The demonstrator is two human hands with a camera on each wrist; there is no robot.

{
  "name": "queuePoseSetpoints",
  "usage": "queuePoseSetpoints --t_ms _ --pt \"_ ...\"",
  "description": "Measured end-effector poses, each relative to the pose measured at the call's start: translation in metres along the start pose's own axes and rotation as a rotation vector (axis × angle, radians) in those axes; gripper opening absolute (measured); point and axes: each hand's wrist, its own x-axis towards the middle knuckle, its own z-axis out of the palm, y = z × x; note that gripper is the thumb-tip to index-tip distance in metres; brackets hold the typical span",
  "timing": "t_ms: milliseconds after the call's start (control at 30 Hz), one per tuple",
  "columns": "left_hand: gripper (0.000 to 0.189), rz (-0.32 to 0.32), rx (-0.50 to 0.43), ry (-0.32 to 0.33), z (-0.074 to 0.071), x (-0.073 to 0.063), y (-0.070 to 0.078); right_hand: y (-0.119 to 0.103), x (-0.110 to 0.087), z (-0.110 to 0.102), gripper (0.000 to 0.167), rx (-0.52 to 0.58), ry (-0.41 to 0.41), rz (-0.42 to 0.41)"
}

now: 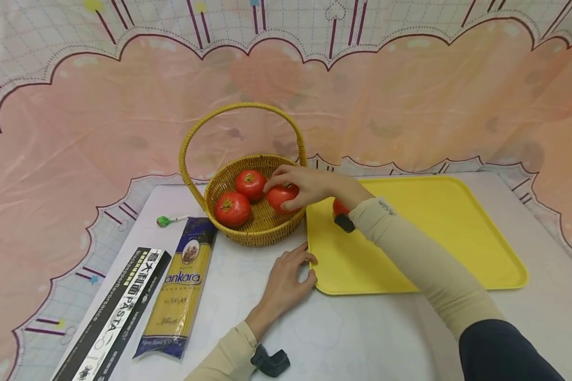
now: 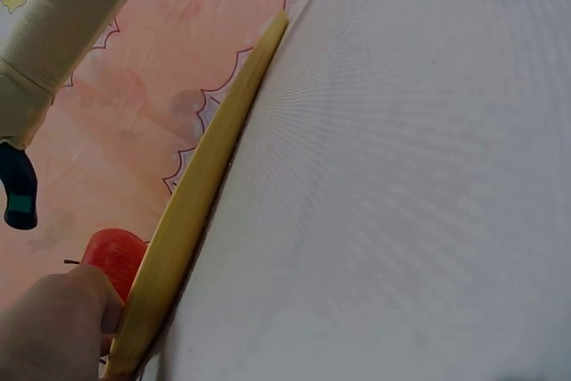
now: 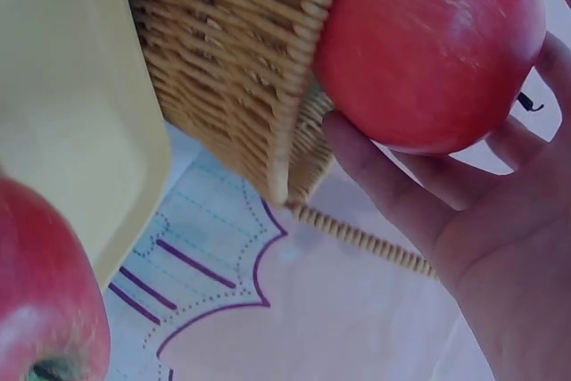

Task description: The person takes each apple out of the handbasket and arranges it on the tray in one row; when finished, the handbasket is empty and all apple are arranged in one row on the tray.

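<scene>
My right hand (image 1: 302,185) holds a red apple (image 1: 281,198) at the right side of the wicker basket (image 1: 259,239), fingers curved over it and thumb on the near side. In the right wrist view this apple (image 3: 433,51) overlaps the basket's rim, its dark stem showing near the palm. Two more apples, one at the back (image 1: 250,185) and one in front (image 1: 232,209), lie inside the basket. My left hand (image 1: 288,278) rests at the left edge of the yellow tray (image 1: 438,233), fingertips and thumb against its rim. Another apple (image 1: 340,207) on the tray is partly hidden by my right wrist.
Left of the basket lie a bag of Ankara spaghetti (image 1: 175,296), a black-and-white pasta box (image 1: 114,317) and a green lollipop (image 1: 163,221). The basket's tall handle (image 1: 243,106) arches over it. A patterned cloth (image 1: 124,132) hangs behind the white table (image 1: 352,338).
</scene>
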Motion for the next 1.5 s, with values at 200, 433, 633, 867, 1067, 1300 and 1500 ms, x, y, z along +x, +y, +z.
queuePoseSetpoints --t_ms 200,433,633,867,1067,1300,1500 --pt "0.016 0.005 -0.001 0.001 0.0 0.0 0.0 0.004 -0.008 -0.005 0.048 0.022 0.016 0.019" --pt "0.016 0.006 0.005 0.002 0.001 -0.001 0.0 0.005 -0.019 -0.008 0.049 0.043 0.051 0.028" --pt "0.016 0.008 0.002 0.009 0.0 -0.002 0.0 0.009 -0.029 -0.011 0.048 0.042 0.073 0.016" --pt "0.016 0.002 0.0 0.003 0.0 -0.004 0.0 0.014 -0.041 -0.014 0.049 0.026 0.089 0.07" --pt "0.016 0.013 0.005 0.005 -0.002 -0.002 0.001 0.019 -0.053 -0.017 0.047 0.024 0.117 0.075" --pt "0.016 0.01 0.0 0.007 -0.001 -0.001 0.002 0.025 -0.066 -0.021 0.046 0.02 0.127 0.138" --pt "0.016 0.01 0.006 0.005 -0.002 0.001 0.003 0.034 -0.081 -0.023 0.048 0.057 0.147 0.174"
